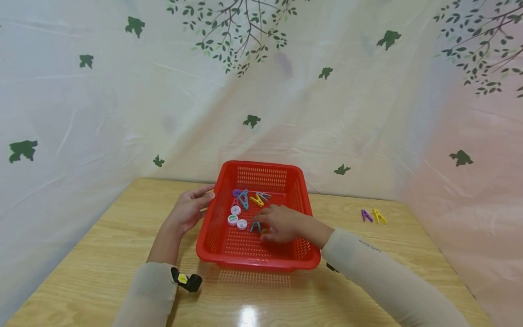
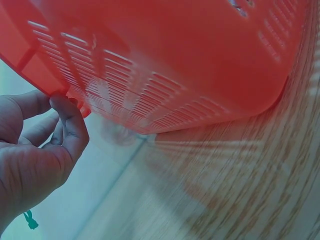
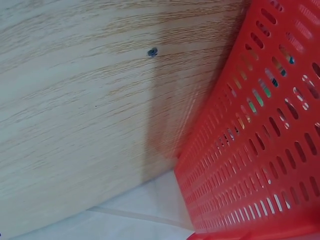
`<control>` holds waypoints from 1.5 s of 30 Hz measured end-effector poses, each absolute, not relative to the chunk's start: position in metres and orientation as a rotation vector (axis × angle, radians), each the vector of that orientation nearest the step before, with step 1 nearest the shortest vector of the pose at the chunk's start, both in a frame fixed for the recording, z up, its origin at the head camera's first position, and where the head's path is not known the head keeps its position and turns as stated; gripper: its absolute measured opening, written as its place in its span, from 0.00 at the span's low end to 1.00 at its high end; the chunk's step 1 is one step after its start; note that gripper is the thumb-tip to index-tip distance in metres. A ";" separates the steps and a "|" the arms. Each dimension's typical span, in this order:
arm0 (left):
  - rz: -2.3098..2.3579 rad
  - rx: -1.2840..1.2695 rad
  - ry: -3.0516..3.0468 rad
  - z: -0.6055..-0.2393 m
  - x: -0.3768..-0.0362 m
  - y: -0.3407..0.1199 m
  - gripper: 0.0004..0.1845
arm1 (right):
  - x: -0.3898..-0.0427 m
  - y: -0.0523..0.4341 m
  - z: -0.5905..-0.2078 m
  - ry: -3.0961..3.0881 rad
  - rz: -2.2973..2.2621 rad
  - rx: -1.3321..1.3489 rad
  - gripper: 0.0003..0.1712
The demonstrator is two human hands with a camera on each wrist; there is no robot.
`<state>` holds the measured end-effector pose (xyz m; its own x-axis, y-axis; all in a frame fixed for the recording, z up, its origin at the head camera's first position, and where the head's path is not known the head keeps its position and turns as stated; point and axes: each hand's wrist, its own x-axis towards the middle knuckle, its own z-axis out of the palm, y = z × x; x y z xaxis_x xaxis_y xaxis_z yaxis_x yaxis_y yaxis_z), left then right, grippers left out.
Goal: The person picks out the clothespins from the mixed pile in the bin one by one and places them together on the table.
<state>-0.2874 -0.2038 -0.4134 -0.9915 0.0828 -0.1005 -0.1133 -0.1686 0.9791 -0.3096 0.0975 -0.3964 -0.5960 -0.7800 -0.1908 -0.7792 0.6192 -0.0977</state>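
A red slotted basket (image 1: pixel 212 227) stands on the wooden table (image 1: pixel 102 254). My left hand (image 1: pixel 206 196) is at its left rim; in the left wrist view the left hand (image 2: pixel 57 100) pinches the rim (image 2: pixel 45 82) between thumb and curled finger. My right hand (image 1: pixel 263 223) lies palm down inside the basket, fingertips against a teal clothespin (image 1: pixel 255 226); whether it grips the pin is hidden. Three white bottle caps (image 1: pixel 235 210) lie left of it. Blue (image 1: pixel 244 199), yellow (image 1: pixel 257 200) and grey (image 1: pixel 263 195) clothespins lie farther back. The right wrist view shows only the basket's outer wall (image 3: pixel 260 150).
A purple clothespin (image 1: pixel 366 215) and a yellow one (image 1: pixel 379 216) lie on the table right of the basket. A leaf-printed sheet (image 1: pixel 327 113) hangs close behind and on both sides. A black wrist camera (image 1: pixel 188 280) sits on my left sleeve.
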 end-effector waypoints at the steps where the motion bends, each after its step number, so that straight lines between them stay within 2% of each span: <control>1: 2.309 -0.038 1.936 -0.413 -0.288 -0.204 0.28 | -0.309 0.097 -0.396 2.624 -0.010 -1.290 0.35; 11: 2.298 -0.022 1.945 -0.414 -0.289 -0.204 0.29 | -0.306 0.095 -0.397 2.588 0.101 -1.278 0.36; 29: 2.309 -0.028 1.941 -0.415 -0.287 -0.204 0.27 | -0.307 0.095 -0.393 2.608 0.018 -1.338 0.24; 39: 2.317 -0.025 1.937 -0.416 -0.288 -0.205 0.27 | -0.310 0.092 -0.394 2.684 -0.163 -1.115 0.25; 45: 2.308 -0.032 1.940 -0.415 -0.288 -0.204 0.28 | -0.310 0.092 -0.393 2.662 -0.176 -1.091 0.24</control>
